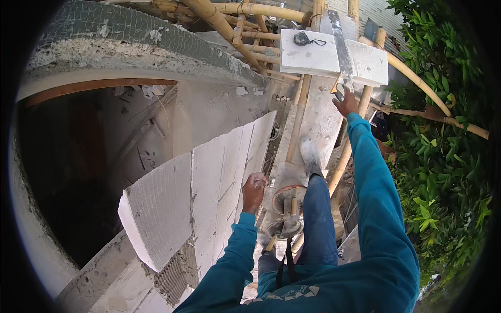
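Observation:
My right hand (347,103), arm stretched forward, grips the handle of a hand saw (342,49). Its long grey blade lies across a white lightweight concrete block (308,60) resting on the scaffold. A small dark object with a cord loop (302,39) sits on that block, left of the blade. My left hand (254,188) is curled closed beside the upper edge of a wall of white blocks (216,180). The inside of its fingers is hidden, so I cannot tell whether anything is in them.
Bamboo poles (417,78) frame the narrow scaffold plank (321,112) under my foot. A dusty bucket (287,198) and a wooden-handled tool (294,207) are near my legs. Left is a dark curved opening (68,172) beneath a concrete arch (141,47). Leafy plants (443,172) crowd the right.

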The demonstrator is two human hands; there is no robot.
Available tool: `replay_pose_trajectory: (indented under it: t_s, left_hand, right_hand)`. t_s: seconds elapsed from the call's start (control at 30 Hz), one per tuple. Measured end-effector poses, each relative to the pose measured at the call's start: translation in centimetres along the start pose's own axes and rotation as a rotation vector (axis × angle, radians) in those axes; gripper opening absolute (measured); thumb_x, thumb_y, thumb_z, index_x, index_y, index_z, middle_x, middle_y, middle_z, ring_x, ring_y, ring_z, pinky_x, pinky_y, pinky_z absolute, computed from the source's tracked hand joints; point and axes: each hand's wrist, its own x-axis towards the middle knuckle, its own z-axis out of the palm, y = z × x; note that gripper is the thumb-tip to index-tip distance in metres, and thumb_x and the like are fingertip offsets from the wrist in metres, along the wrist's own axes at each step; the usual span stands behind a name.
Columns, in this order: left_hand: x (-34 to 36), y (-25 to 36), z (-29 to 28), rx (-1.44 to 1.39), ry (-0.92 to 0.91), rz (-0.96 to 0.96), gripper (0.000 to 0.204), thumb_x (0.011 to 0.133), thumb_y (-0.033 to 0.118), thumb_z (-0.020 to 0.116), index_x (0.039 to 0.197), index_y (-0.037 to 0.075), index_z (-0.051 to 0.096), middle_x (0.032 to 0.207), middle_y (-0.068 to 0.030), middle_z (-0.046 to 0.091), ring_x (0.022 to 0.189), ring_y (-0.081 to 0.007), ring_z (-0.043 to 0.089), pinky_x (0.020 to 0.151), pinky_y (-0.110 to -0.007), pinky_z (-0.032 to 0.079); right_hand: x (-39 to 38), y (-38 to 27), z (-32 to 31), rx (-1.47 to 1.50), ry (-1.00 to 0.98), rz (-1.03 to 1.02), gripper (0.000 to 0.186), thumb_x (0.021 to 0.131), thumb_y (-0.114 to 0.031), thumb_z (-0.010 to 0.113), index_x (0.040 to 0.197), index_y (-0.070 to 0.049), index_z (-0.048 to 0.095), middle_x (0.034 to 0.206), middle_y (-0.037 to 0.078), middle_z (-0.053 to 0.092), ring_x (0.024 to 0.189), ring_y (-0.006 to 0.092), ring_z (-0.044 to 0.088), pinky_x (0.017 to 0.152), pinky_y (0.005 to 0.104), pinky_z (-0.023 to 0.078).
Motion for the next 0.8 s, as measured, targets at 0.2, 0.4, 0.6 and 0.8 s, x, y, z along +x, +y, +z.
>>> replay_pose_trajectory:
  t_s: [0.2, 0.4, 0.6, 0.8]
  left_hand:
    - [-4.0, -12.0, 1.6, 0.241, -0.036, -0.304, 0.022, 0.089, 0.015, 0.065, 0.107, 0.002, 0.064, 0.101, -0.0125, 0.070, 0.099, -0.0205, 0.067, 0.088, -0.033, 0.052]
    - [-10.5, -19.6, 3.6, 0.246, -0.046, -0.563, 0.028, 0.088, 0.022, 0.066, 0.106, 0.001, 0.065, 0.102, -0.0141, 0.070, 0.098, -0.0230, 0.068, 0.085, -0.035, 0.053]
    - [-5.3, -16.9, 6.7, 0.174, -0.080, -0.597, 0.034, 0.090, 0.025, 0.065, 0.112, 0.000, 0.063, 0.107, -0.0144, 0.069, 0.101, -0.0232, 0.067, 0.088, -0.036, 0.052]
    - [3.8, -16.0, 8.7, 0.126, -0.101, -0.380, 0.029, 0.091, 0.015, 0.063, 0.115, -0.001, 0.061, 0.111, -0.0168, 0.067, 0.104, -0.0251, 0.065, 0.092, -0.036, 0.051]
  right_hand:
    - [17.9, -7.0, 3.4, -0.230, 0.035, -0.133, 0.087, 0.078, -0.042, 0.074, 0.148, -0.018, 0.031, 0.137, 0.030, 0.043, 0.125, 0.0454, 0.046, 0.104, 0.0479, 0.042]
    - [25.6, -10.8, 7.3, -0.414, 0.057, -0.313, 0.084, 0.081, -0.044, 0.069, 0.149, -0.019, 0.028, 0.134, 0.020, 0.049, 0.124, 0.0415, 0.045, 0.103, 0.0491, 0.041]
    - [26.1, -11.1, 9.2, -0.377, 0.005, -0.266, 0.085, 0.079, -0.050, 0.068, 0.148, -0.018, 0.031, 0.143, 0.019, 0.044, 0.130, 0.0383, 0.043, 0.103, 0.0631, 0.033]
    - [15.5, -5.4, 12.4, -0.117, 0.411, -0.466, 0.064, 0.075, -0.036, 0.075, 0.125, -0.005, 0.049, 0.114, 0.021, 0.052, 0.104, 0.0378, 0.052, 0.086, 0.0478, 0.044]
